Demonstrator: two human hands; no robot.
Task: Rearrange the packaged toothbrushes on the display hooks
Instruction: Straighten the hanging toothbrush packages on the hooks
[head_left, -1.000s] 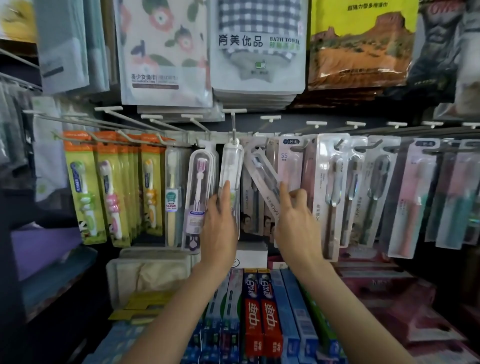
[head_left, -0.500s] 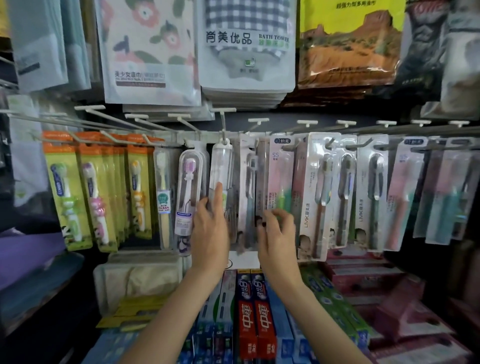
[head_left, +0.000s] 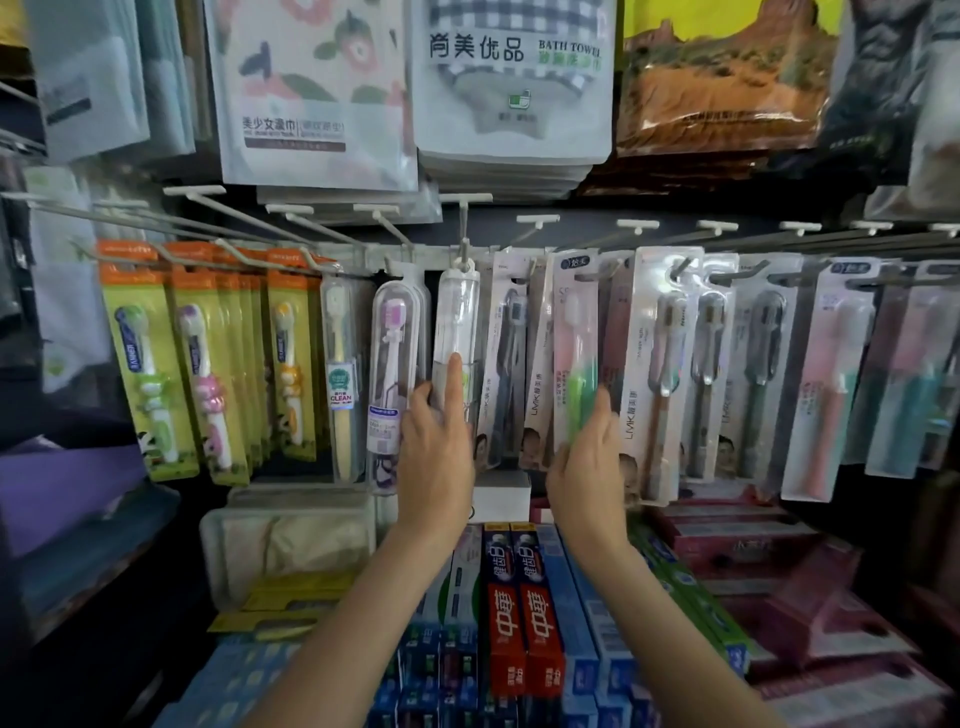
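Packaged toothbrushes hang in a row on white display hooks (head_left: 465, 198). My left hand (head_left: 435, 441) reaches up to a clear tube-cased toothbrush (head_left: 457, 322); its index finger lies straight against the case and the thumb touches the left side. My right hand (head_left: 589, 457) holds the lower end of a pink-and-green toothbrush pack (head_left: 574, 353), fingers wrapped round its right edge. Between the hands hangs a dark toothbrush pack (head_left: 506, 358). A purple-bristled toothbrush in a clear case (head_left: 393, 364) hangs left of my left hand.
Orange-and-yellow children's toothbrush packs (head_left: 208, 358) fill the left hooks; LMK blister packs (head_left: 662, 374) and pink ones (head_left: 836, 374) fill the right. Bagged towels (head_left: 511, 78) hang above. Toothpaste boxes (head_left: 522, 613) are stacked on the shelf below.
The tilted packs between my hands now hang straight. My right hand dropped lower, then moved right onto the pink-and-green pack. My left hand has stayed on the clear case.
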